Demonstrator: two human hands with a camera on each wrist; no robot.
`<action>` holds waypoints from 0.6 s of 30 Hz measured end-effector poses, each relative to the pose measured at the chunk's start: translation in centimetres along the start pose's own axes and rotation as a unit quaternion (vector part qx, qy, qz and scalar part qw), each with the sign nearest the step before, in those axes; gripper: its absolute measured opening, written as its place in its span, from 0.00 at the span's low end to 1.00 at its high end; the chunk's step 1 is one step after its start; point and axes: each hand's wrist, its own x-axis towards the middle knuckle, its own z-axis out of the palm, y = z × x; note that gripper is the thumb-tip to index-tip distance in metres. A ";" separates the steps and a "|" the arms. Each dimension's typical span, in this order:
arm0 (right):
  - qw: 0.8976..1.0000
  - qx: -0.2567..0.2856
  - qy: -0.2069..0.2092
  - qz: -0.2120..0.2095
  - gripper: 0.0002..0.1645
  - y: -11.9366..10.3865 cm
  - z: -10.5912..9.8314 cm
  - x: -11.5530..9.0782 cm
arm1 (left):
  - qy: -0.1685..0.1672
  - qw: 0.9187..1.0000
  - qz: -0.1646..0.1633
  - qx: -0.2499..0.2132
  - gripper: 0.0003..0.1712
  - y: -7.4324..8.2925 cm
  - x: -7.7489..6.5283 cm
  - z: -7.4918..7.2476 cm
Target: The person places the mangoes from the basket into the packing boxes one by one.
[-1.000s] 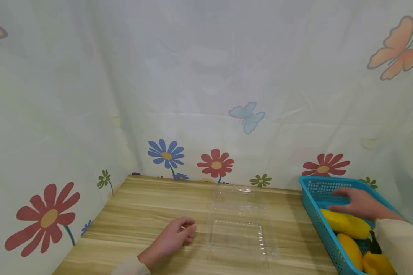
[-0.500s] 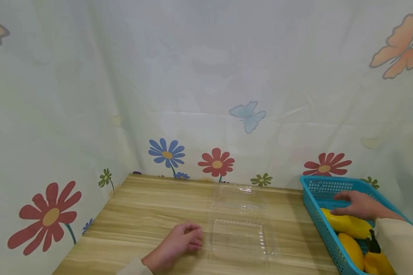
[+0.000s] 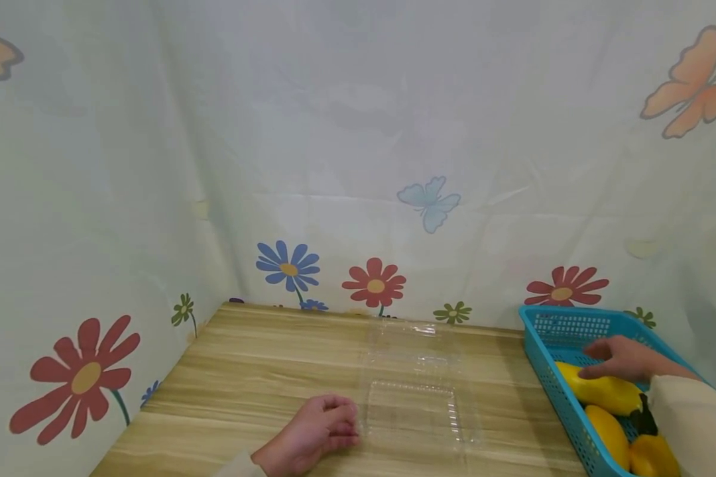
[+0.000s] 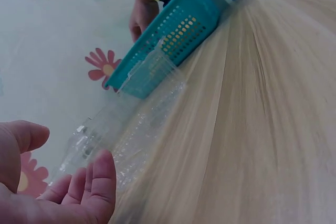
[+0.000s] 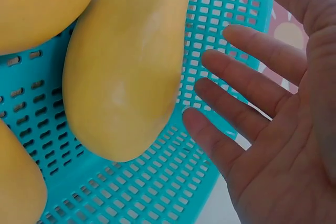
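My right hand (image 3: pixel 620 358) is over the blue basket (image 3: pixel 573 324), thumb and fingers spread. Beside it in the right wrist view lies a long, smooth yellow fruit (image 5: pixel 126 72), a gap showing between it and the fingertips. Two more rounded yellow fruits, one of them a yellow-orange fruit (image 3: pixel 607 434), share the basket. A clear plastic clamshell box (image 3: pixel 412 414) lies unfolded on the table, its lid (image 3: pixel 408 341) laid back towards the wall. Right at its left edge is my left hand (image 3: pixel 319 430), fingers loosely bent, with nothing in the palm in the left wrist view.
The wood-grain table (image 3: pixel 262 358) ends at a pale curtain (image 3: pixel 310 132) printed with flowers and butterflies, which also closes off the left side. Along the table's right side the basket's raised, perforated walls stand up. A dark strap (image 3: pixel 643 417) sits at the right wrist.
My left hand has slid right and nearer to me, up to the clear box's edge. My right hand has shifted slightly right over the basket. The fruits and box stay put.
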 end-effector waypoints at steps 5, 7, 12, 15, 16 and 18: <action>1.000 -0.001 -0.004 0.009 0.47 0.6 0.3 -0.3 | 0.002 1.000 0.000 -0.012 0.10 -0.2 0.0 0.4; 1.000 0.003 -0.007 0.014 0.47 0.8 0.3 -0.4 | 0.002 1.000 0.001 -0.016 0.10 -0.2 0.0 0.6; 0.999 0.028 -0.030 0.033 0.47 1.3 0.4 -0.1 | 0.002 1.000 -0.002 -0.026 0.11 -0.2 0.0 0.9; 0.998 0.040 -0.043 0.038 0.46 1.6 0.4 0.1 | 0.009 0.999 -0.004 -0.033 0.10 -0.4 0.1 1.0; 0.997 0.042 -0.047 0.038 0.46 1.6 0.4 0.1 | 0.011 0.999 -0.004 -0.035 0.10 -0.5 0.1 1.0; 0.997 0.043 -0.052 0.035 0.45 1.5 0.4 0.0 | 0.014 0.999 -0.003 -0.037 0.09 -0.6 0.2 1.1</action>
